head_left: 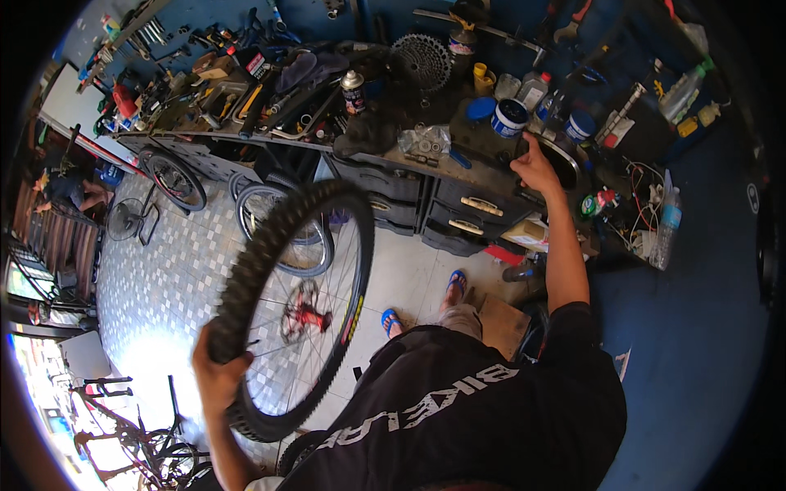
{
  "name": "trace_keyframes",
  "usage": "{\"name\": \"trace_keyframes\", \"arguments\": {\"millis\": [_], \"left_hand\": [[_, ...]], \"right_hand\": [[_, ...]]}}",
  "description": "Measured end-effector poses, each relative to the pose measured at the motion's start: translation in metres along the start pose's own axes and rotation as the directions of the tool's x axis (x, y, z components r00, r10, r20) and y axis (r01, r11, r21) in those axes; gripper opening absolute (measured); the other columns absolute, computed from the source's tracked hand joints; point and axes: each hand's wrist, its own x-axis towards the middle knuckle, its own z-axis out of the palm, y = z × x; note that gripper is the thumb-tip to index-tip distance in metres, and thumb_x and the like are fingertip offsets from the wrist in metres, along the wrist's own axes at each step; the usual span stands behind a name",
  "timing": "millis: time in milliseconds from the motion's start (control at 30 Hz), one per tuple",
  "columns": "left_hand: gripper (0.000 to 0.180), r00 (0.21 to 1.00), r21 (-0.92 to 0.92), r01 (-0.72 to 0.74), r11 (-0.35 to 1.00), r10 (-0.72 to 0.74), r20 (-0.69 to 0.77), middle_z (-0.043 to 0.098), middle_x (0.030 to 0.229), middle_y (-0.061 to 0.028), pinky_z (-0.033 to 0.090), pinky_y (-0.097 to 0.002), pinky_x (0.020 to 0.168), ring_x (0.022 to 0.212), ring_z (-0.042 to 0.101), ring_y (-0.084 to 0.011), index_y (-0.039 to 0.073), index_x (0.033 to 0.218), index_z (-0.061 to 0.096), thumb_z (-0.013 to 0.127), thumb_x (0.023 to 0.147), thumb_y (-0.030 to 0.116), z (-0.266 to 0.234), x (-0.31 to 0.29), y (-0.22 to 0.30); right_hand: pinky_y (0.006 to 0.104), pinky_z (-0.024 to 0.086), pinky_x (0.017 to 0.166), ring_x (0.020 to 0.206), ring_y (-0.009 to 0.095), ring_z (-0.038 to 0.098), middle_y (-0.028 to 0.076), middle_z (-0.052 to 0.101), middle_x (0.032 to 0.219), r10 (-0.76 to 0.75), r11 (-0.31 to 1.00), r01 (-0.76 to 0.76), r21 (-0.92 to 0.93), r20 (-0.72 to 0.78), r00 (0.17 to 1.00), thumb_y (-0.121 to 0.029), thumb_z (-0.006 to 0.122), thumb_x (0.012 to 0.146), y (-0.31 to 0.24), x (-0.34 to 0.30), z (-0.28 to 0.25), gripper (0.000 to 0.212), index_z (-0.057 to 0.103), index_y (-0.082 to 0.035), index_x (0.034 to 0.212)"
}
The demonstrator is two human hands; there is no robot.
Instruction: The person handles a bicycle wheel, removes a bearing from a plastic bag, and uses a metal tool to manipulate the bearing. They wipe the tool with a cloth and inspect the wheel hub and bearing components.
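You grasp a bicycle wheel (307, 317) by its knobby tyre, left hand (219, 372) | wheel tilted, before the counter (490, 155) | your right hand (538, 169), fingers partly curled, at the counter's edge; whether it holds anything is unclear

The left hand (217, 372) is closed in a hooked grip, its thumb (240, 362) laid across toward the right and its other fingers curling away out of sight. The left wrist (217, 409) sits just behind the hand, roughly in line with the left forearm (231, 456), which runs back toward the body. The right hand (538, 170) is well apart, ahead and to the right of the left one. One finger (530, 141) stretches forward beyond its knuckles; the digit (517, 167) jutting to that hand's left is probably the thumb. Behind it, the right wrist (554, 196) and right forearm (566, 254) trail back, the arm reaching forward.
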Motion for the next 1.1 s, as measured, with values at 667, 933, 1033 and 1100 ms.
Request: {"name": "trace_keyframes", "arguments": {"millis": [667, 933, 1033, 1100], "left_hand": [[0.089, 0.775, -0.448, -0.567, 0.691, 0.264, -0.574, 0.067, 0.111, -0.0156, 0.055, -0.0352, 0.089, 0.092, 0.067, -0.0241, -0.008, 0.147, 0.044, 0.084, 0.069, 0.008, -0.093, 0.003, 0.049], [0.089, 0.751, -0.365, -0.585, 0.724, 0.315, -0.58, 0.067, 0.116, -0.0173, 0.052, -0.0362, 0.095, 0.098, 0.068, -0.0252, -0.008, 0.148, 0.045, 0.084, 0.07, 0.011, -0.086, -0.002, 0.061], [0.087, 0.746, -0.357, -0.597, 0.718, 0.334, -0.576, 0.068, 0.116, -0.017, 0.051, -0.036, 0.096, 0.099, 0.067, -0.025, -0.007, 0.147, 0.046, 0.084, 0.071, 0.013, -0.085, 0.0, 0.063], [0.085, 0.746, -0.345, -0.596, 0.725, 0.342, -0.571, 0.068, 0.116, -0.0169, 0.051, -0.0358, 0.097, 0.099, 0.067, -0.0249, -0.007, 0.146, 0.046, 0.084, 0.072, 0.013, -0.085, -0.001, 0.064]], "right_hand": [[0.0206, 0.041, 0.058, 0.066, 0.003, 0.048, 0.0, 0.059, 0.099, -0.685, 0.6, 0.5, 0.624, 0.079, 0.724, 0.001, 0.062, 0.094, -0.128, -0.137, 0.081, 0.063, 0.045, -0.013, 0.153], [0.0327, 0.051, 0.063, 0.065, 0.016, 0.059, 0.004, 0.064, 0.093, -0.758, 0.652, 0.689, 0.317, 0.249, 0.603, -0.006, 0.066, 0.085, -0.229, -0.139, 0.101, 0.072, 0.049, -0.023, 0.153], [0.0398, 0.053, 0.065, 0.066, 0.025, 0.063, 0.007, 0.065, 0.094, -0.816, 0.576, 0.794, 0.197, 0.202, 0.542, -0.01, 0.065, 0.086, -0.238, -0.124, 0.112, 0.07, 0.049, -0.025, 0.152], [0.0434, 0.054, 0.066, 0.068, 0.029, 0.065, 0.009, 0.065, 0.095, -0.844, 0.525, 0.845, 0.097, 0.187, 0.503, -0.012, 0.063, 0.087, -0.244, -0.118, 0.119, 0.068, 0.049, -0.026, 0.152]]}}
